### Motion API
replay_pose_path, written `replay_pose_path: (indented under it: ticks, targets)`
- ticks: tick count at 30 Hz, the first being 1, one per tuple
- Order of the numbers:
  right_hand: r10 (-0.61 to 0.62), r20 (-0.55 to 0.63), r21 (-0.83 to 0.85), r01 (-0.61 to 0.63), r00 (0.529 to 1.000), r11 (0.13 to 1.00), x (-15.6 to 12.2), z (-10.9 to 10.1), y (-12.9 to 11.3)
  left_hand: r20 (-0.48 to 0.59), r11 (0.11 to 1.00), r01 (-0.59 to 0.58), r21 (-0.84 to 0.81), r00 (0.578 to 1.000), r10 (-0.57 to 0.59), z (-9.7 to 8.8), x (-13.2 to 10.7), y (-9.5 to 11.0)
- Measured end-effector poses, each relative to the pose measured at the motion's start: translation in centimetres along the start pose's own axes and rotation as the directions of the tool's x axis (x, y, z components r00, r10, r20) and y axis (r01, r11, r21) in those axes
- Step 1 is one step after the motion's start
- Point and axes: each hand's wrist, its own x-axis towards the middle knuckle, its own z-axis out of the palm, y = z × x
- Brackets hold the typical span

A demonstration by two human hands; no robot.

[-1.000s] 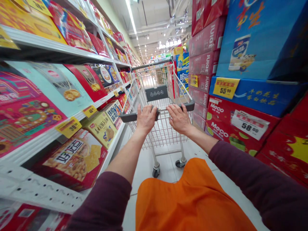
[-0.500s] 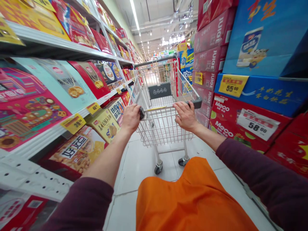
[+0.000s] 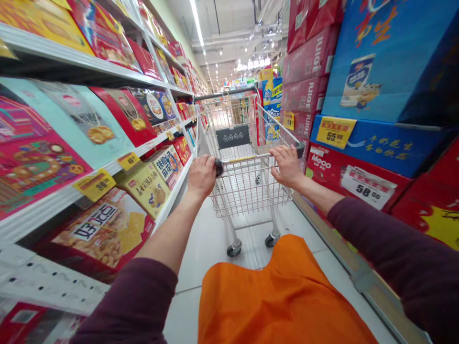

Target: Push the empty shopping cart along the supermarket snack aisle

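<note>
Since the wire shopping cart (image 3: pixel 247 191) looks light, stiff and free-rolling on its casters (image 3: pixel 234 250), it is best held by the handle bar (image 3: pixel 247 162). The dark grip (image 3: pixel 218 167) is clasped by curled fingers of the left hand (image 3: pixel 202 176), the bar by the closed fingers of the right hand (image 3: pixel 287 166), on a tiled aisle floor (image 3: pixel 201 253) beside white shelves (image 3: pixel 46 210).

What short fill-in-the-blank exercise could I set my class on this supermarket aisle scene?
The left hand and right hand hold the wire shopping cart by its handle. The shelves of boxed goods stand on the person's ____ side. The white sign on the red box shows the price ____. The cloth over the person's front is ____.

Missing words: left; 58.00; orange.
</note>
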Motion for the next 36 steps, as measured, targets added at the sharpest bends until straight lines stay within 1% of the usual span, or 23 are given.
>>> replay_pose_path:
  ticks: [2,3,5,7,8,9,11,14,17,19,20,22,25,27,29,31,33,34,36]
  targets:
    - [0.023,-0.007,0.011,-0.023,1.000,1.000,0.2,0.2,-0.6,-0.060,0.999,-0.044,-0.029,0.997,0.042,0.9,0.1,0.9]
    - [0.032,-0.011,0.013,-0.032,0.999,0.999,0.2,0.2,-1.0,-0.067,0.996,-0.082,-0.043,0.995,0.079,1.3,0.3,1.6]
    - [0.037,-0.015,0.011,-0.037,0.999,0.999,0.2,0.3,-1.5,-0.046,0.987,-0.153,-0.058,0.988,0.150,1.9,0.7,3.0]
    - [0.025,-0.012,0.007,-0.025,1.000,1.000,0.2,0.3,-1.9,-0.018,0.983,-0.177,-0.048,0.984,0.176,2.2,1.0,4.0]
    - [0.017,-0.009,0.006,-0.017,1.000,1.000,0.2,0.3,-2.0,-0.011,0.983,-0.182,-0.035,0.983,0.182,2.2,1.0,4.1]
    - [0.009,-0.006,0.007,-0.009,1.000,1.000,0.2,0.3,-2.1,-0.009,0.982,-0.187,-0.019,0.982,0.187,2.1,0.9,3.8]
    - [-0.002,-0.005,0.009,0.002,1.000,1.000,0.1,0.4,-2.2,-0.015,0.979,-0.205,0.010,0.979,0.206,1.5,0.4,2.4]
    - [-0.010,-0.020,0.015,0.011,1.000,1.000,0.2,0.7,-2.4,-0.031,0.978,-0.206,0.023,0.978,0.206,0.3,-0.9,-1.0]
    - [-0.010,-0.056,0.020,0.011,0.998,1.000,0.2,1.0,-2.8,-0.087,0.995,-0.096,0.028,0.991,0.098,-0.7,-2.2,-4.2]
    - [-0.002,-0.076,0.026,0.004,0.997,1.000,0.2,1.3,-3.0,-0.123,0.999,-0.027,0.018,0.992,0.029,-0.8,-2.8,-5.2]
    - [0.004,-0.083,0.029,-0.002,0.997,1.000,0.1,1.3,-3.2,-0.129,1.000,-0.011,0.010,0.992,0.012,-0.6,-2.8,-5.1]
    - [0.016,-0.093,0.038,-0.012,0.996,0.999,0.1,1.5,-3.4,-0.126,1.000,-0.009,-0.005,0.992,0.008,0.1,-2.6,-4.1]
    - [0.012,-0.103,0.046,-0.007,0.995,0.999,0.1,1.5,-3.3,-0.130,1.000,-0.012,-0.019,0.991,0.010,1.4,-1.4,-1.0]
    - [0.008,-0.095,0.038,-0.004,0.995,0.999,0.0,1.3,-3.1,-0.111,0.999,-0.042,-0.027,0.993,0.039,1.8,-0.6,0.8]
    - [0.008,-0.074,0.022,-0.007,0.997,1.000,0.1,1.1,-2.9,-0.070,0.995,-0.090,-0.032,0.994,0.087,1.7,-0.2,1.5]
    - [0.007,-0.052,0.010,-0.006,0.999,1.000,0.1,0.9,-2.6,-0.032,0.991,-0.127,-0.033,0.992,0.126,1.1,-0.3,0.9]
    - [0.000,-0.038,0.014,0.000,0.999,1.000,0.1,0.7,-2.4,-0.016,0.992,-0.123,-0.035,0.992,0.122,0.2,-1.0,-0.8]
    - [-0.003,-0.035,0.020,0.003,0.999,1.000,0.1,0.7,-2.3,-0.020,0.994,-0.100,-0.040,0.995,0.100,-0.3,-1.4,-1.9]
    - [-0.006,-0.031,0.035,0.007,0.999,0.999,0.1,0.7,-2.3,-0.055,0.998,-0.014,-0.054,0.998,0.011,-1.0,-2.3,-3.9]
